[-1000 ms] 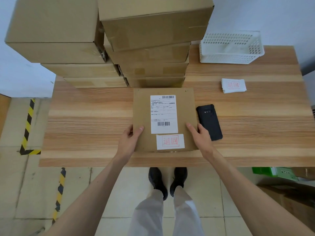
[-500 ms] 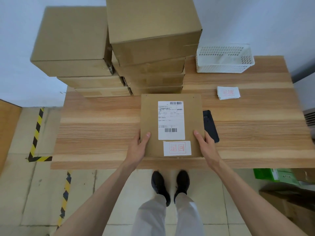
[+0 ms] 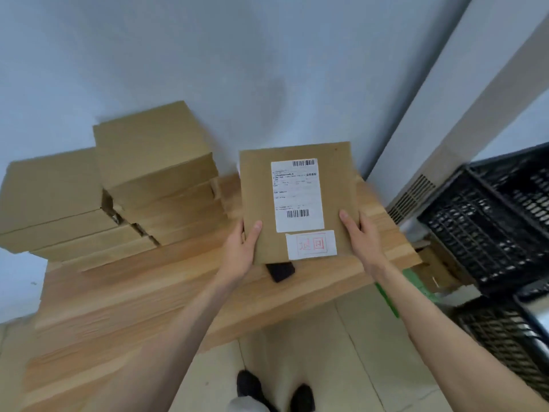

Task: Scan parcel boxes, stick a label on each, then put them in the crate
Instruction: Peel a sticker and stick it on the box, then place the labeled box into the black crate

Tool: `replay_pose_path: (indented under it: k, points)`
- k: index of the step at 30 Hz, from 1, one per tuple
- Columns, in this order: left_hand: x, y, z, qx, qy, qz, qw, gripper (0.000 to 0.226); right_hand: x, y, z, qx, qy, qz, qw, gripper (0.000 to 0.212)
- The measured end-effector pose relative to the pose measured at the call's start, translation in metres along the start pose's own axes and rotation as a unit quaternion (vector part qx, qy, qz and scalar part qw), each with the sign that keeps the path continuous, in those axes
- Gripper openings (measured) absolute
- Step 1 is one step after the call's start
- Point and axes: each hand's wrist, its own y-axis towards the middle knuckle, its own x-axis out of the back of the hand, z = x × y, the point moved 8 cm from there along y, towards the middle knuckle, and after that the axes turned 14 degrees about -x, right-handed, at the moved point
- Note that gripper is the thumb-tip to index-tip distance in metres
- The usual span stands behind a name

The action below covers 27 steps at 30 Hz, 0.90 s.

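- I've got the parcel box (image 3: 264, 200) up off the desk (image 3: 154, 295), flat face toward me, held in the air above the desk's right end.
- My left hand (image 3: 239, 251) grips its lower left edge, thumb laid across the front face, fingers hidden behind the cardboard.
- My right hand (image 3: 361, 242) grips the lower right edge the same way, thumb on the front and the rest wrapped out of sight.
- On the box face I see the white shipping label (image 3: 297, 194), barcodes at top and bottom, and just below it the small white sticker (image 3: 311, 244) with red characters, stuck near the bottom edge.
- A black phone (image 3: 280, 271) peeks out from under the box's lower edge, lying on the desk; most of it is covered.
- To the left, two stacks of cardboard boxes (image 3: 148, 179) sit on the desk against the wall, some tilted and uneven.
- Off to the right, beyond the desk's end, stands the black crate (image 3: 487, 227), lattice-sided, with another black crate (image 3: 502, 337) lower down near the floor.
- Between desk and crates there is a brown carton (image 3: 436, 269) and something green (image 3: 416, 286); I can't tell what it is.
- The frame is blurred at the edges; my dark shoes (image 3: 276, 391) show on the tiled floor below.
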Motion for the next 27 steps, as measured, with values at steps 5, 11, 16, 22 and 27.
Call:
replay_pose_path:
  k: [5, 11, 16, 22, 27]
  points:
    - [-0.101, 0.038, -0.104, -0.095, -0.027, 0.071, 0.993, 0.047, 0.129, -0.032, 0.055, 0.073, 0.026, -0.113, 0.991, 0.052]
    - [-0.241, 0.042, -0.218, -0.202, -0.072, 0.201, 0.956, 0.038, 0.28, -0.113, 0.084, 0.136, 0.081, -0.257, 0.953, 0.043]
    - [-0.351, 0.013, -0.293, -0.268, -0.115, 0.295, 0.91, 0.042, 0.377, -0.202, 0.073, 0.152, 0.128, -0.378, 0.904, 0.039]
    - [-0.428, -0.051, -0.363, -0.33, -0.169, 0.405, 0.836, 0.053, 0.433, -0.299, 0.056, 0.156, 0.152, -0.488, 0.845, 0.042]
    - [-0.452, -0.083, -0.396, -0.349, -0.198, 0.443, 0.802, 0.064, 0.448, -0.354, 0.058, 0.177, 0.155, -0.54, 0.808, 0.048]
